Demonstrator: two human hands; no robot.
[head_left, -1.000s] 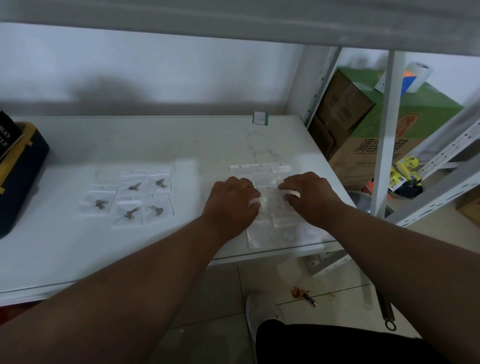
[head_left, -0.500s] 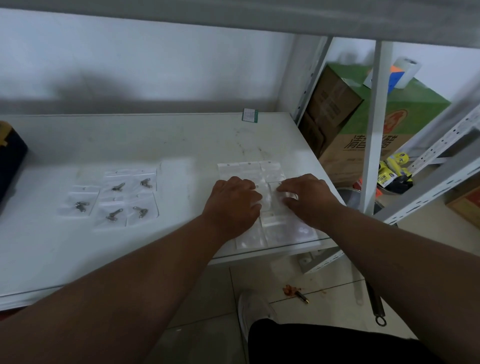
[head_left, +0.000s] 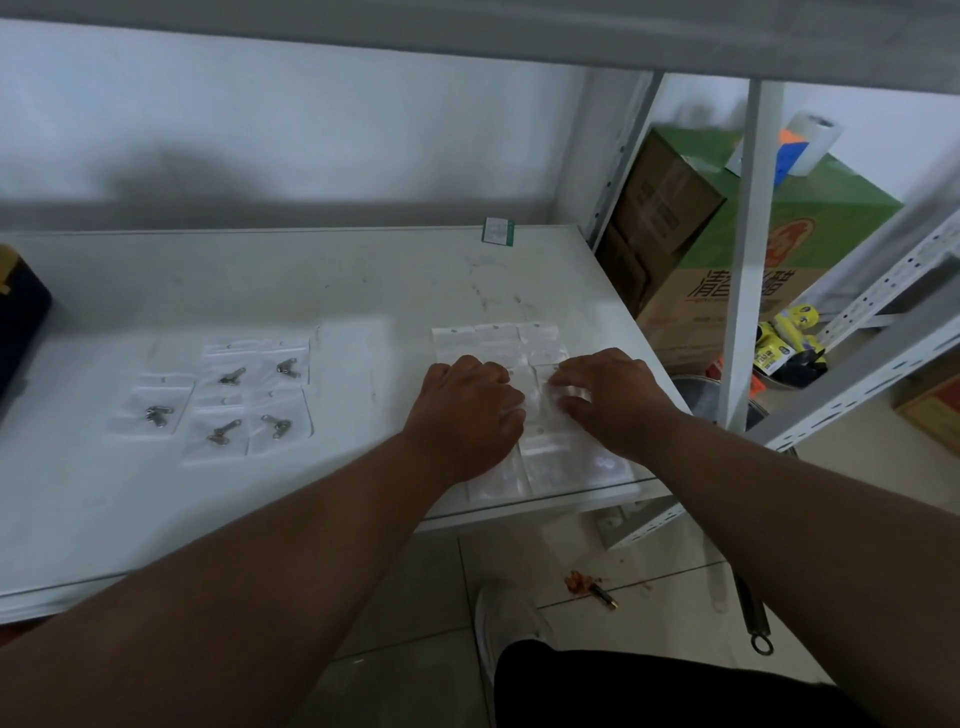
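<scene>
Several empty clear zip bags lie in rows on the right part of the white shelf board. Both my hands are on them, knuckles up and fingers curled. My left hand and my right hand each pinch a side of one small clear bag between them. What is under my palms is hidden. Farther left lie several clear bags with small metal parts inside, laid flat in a group.
A dark case sits at the left edge. At the back edge lies a small green and white packet. A white rack post and a cardboard box stand to the right. My shoe is on the tiled floor.
My hands stay on the empty bags, with fingers shifting slightly on the bag between them. The camera has turned a little to the right, so the dark case slid toward the left edge.
</scene>
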